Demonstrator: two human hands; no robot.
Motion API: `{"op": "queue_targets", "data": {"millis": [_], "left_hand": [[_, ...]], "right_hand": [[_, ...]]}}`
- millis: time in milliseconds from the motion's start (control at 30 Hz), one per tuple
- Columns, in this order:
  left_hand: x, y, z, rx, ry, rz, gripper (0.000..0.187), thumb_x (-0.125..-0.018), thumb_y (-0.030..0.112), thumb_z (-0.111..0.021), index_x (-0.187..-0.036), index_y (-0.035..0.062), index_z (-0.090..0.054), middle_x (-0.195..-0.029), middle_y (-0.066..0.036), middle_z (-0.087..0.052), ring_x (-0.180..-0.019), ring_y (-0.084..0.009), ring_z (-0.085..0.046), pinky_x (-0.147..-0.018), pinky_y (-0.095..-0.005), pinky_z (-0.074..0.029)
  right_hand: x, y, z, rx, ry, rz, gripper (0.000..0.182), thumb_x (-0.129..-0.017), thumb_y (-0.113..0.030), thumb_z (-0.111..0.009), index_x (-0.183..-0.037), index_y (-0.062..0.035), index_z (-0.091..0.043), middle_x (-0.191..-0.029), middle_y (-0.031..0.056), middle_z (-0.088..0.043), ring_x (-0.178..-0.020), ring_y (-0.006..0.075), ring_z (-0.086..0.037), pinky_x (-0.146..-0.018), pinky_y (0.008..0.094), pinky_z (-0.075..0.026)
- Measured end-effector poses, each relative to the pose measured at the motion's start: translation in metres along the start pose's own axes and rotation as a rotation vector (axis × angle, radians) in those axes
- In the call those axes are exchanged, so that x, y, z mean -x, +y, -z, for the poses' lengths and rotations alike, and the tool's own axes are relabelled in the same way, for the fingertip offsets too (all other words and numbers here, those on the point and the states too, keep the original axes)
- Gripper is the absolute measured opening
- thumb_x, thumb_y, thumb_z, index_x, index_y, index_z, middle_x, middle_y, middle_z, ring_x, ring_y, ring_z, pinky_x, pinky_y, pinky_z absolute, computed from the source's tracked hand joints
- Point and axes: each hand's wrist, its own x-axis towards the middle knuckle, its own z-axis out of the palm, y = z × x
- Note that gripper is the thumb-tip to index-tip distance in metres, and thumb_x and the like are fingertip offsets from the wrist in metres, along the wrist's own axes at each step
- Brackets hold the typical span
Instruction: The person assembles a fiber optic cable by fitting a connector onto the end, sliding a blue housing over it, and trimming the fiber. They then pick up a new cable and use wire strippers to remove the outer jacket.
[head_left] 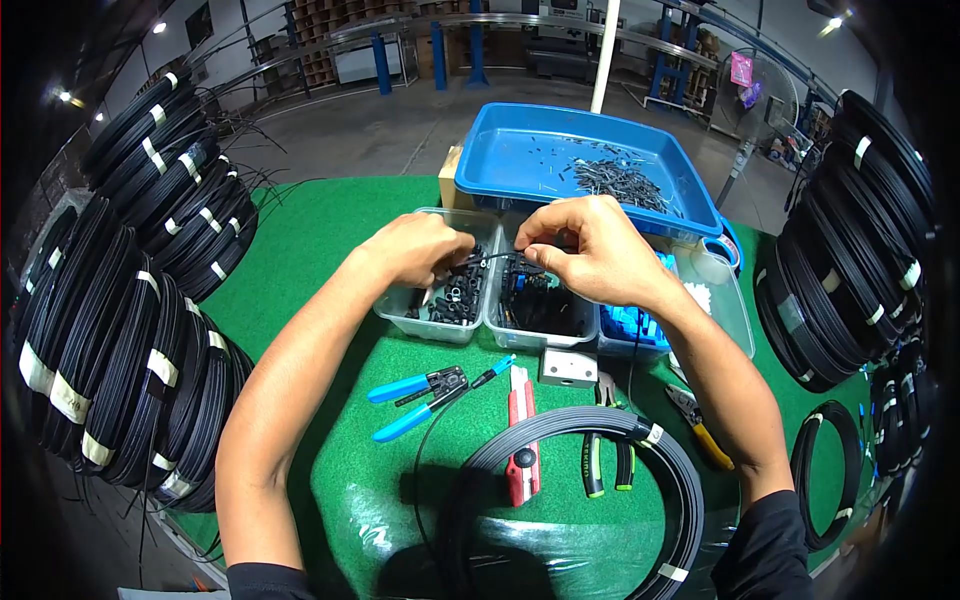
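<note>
My right hand (pixel 597 250) is over the middle clear bin (pixel 540 337), thumb and fingers pinched on a thin black cable (pixel 500 256). The cable's short end points left towards my left hand (pixel 420 248). That hand reaches over the left clear bin (pixel 435 330), its fingers curled together; what they hold is hidden. Small black ring-like parts (pixel 458 300) lie in the left bin, and darker black parts (pixel 540 305) fill the middle one. A coil of black cable (pixel 690 490) lies in front of me on the green table (pixel 330 420).
Blue-handled strippers (pixel 415 395), a red utility knife (pixel 522 440), green-black pliers (pixel 595 460) and yellow-handled pliers (pixel 705 430) lie near a white block (pixel 569 368). Behind stands a blue tray (pixel 500 150) with black pieces. Cable coils (pixel 120 370) stack left and more coils (pixel 840 240) right.
</note>
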Motion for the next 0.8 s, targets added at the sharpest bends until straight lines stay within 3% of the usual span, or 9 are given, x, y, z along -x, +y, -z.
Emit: {"op": "queue_targets", "data": {"millis": [67, 100, 133, 200, 267, 400, 633, 733, 800], "left_hand": [[0.007, 0.000, 0.006, 0.265, 0.103, 0.066, 0.037, -0.068, -0.004, -0.073, -0.099, 0.0059, -0.056, -0.084, -0.014, -0.068, -0.080, -0.0358, -0.068, -0.069, -0.0459, -0.052], [0.011, 0.002, 0.006, 0.286, 0.197, 0.041, 0.038, -0.072, -0.008, -0.073, -0.099, 0.0050, -0.050, -0.086, -0.013, -0.069, -0.080, -0.0311, -0.069, -0.069, -0.0414, -0.053], [0.016, 0.006, 0.006, 0.279, 0.199, 0.040, 0.038, -0.072, -0.008, -0.073, -0.099, 0.0050, -0.050, -0.086, -0.013, -0.069, -0.080, -0.0311, -0.069, -0.069, -0.0414, -0.053], [0.028, 0.018, 0.009, 0.630, 0.512, 0.005, 0.040, -0.070, -0.008, -0.076, -0.097, 0.0037, -0.049, -0.083, -0.011, -0.070, -0.080, -0.0227, -0.070, -0.070, -0.0355, -0.053], [0.040, 0.036, 0.015, 0.687, 0.708, -0.013, 0.042, -0.068, -0.007, -0.081, -0.096, 0.0034, -0.052, -0.085, -0.009, -0.070, -0.080, -0.0173, -0.070, -0.075, -0.0311, -0.056], [0.054, 0.075, 0.017, 0.979, 0.954, -0.106, 0.044, -0.066, -0.012, -0.083, -0.095, 0.0024, -0.054, -0.085, -0.011, -0.070, -0.082, -0.0160, -0.070, -0.073, -0.0292, -0.057], [0.080, 0.121, 0.032, 0.994, 0.976, -0.181, 0.045, -0.065, -0.015, -0.080, -0.091, 0.0053, -0.049, -0.082, -0.012, -0.071, -0.081, -0.0181, -0.070, -0.069, -0.0288, -0.054], [0.088, 0.121, 0.049, 0.718, 0.865, -0.108, 0.026, -0.069, -0.006, -0.078, -0.088, 0.0025, -0.062, -0.085, -0.010, -0.074, -0.077, -0.0161, -0.067, -0.072, -0.0293, -0.051], [0.087, 0.101, 0.047, 0.526, 0.720, -0.045, 0.024, -0.069, -0.003, -0.078, -0.089, 0.0029, -0.067, -0.086, -0.009, -0.074, -0.078, -0.0174, -0.069, -0.074, -0.0294, -0.051]], "right_hand": [[0.003, -0.002, 0.003, 0.021, 0.005, -0.021, 0.018, -0.080, -0.005, -0.064, -0.094, 0.0027, -0.074, -0.085, 0.0204, -0.073, -0.080, 0.0277, -0.073, -0.078, 0.0372, -0.056], [0.006, -0.001, 0.004, 0.021, 0.009, -0.020, 0.018, -0.080, -0.005, -0.064, -0.094, 0.0027, -0.074, -0.085, 0.0204, -0.073, -0.080, 0.0277, -0.073, -0.078, 0.0372, -0.056], [0.011, 0.001, 0.005, 0.025, 0.068, 0.008, 0.018, -0.081, -0.005, -0.065, -0.094, 0.0027, -0.073, -0.085, 0.0193, -0.073, -0.079, 0.0270, -0.073, -0.076, 0.0367, -0.056], [0.023, -0.004, 0.011, 0.031, 0.139, 0.045, 0.017, -0.081, -0.005, -0.065, -0.094, 0.0028, -0.073, -0.085, 0.0182, -0.072, -0.078, 0.0264, -0.072, -0.074, 0.0361, -0.055], [0.041, -0.013, 0.018, 0.032, 0.252, 0.003, 0.014, -0.081, -0.005, -0.068, -0.092, 0.0023, -0.072, -0.082, 0.0147, -0.070, -0.072, 0.0242, -0.068, -0.068, 0.0349, -0.053], [0.080, -0.012, 0.013, -0.001, 0.459, 0.163, 0.010, -0.079, -0.003, -0.071, -0.089, -0.0007, -0.071, -0.080, 0.0114, -0.067, -0.073, 0.0241, -0.065, -0.068, 0.0352, -0.050], [0.126, -0.038, 0.005, 0.064, 0.500, 0.155, 0.008, -0.079, -0.004, -0.072, -0.087, -0.0029, -0.070, -0.078, 0.0107, -0.066, -0.075, 0.0274, -0.063, -0.070, 0.0384, -0.048], [0.129, -0.040, 0.007, 0.091, 0.486, 0.152, 0.008, -0.079, -0.004, -0.071, -0.087, -0.0026, -0.070, -0.077, 0.0106, -0.064, -0.075, 0.0271, -0.063, -0.070, 0.0386, -0.048], [0.125, -0.039, 0.008, 0.122, 0.470, 0.147, 0.008, -0.079, -0.004, -0.071, -0.087, -0.0023, -0.070, -0.077, 0.0106, -0.064, -0.075, 0.0268, -0.063, -0.069, 0.0384, -0.048]]}}
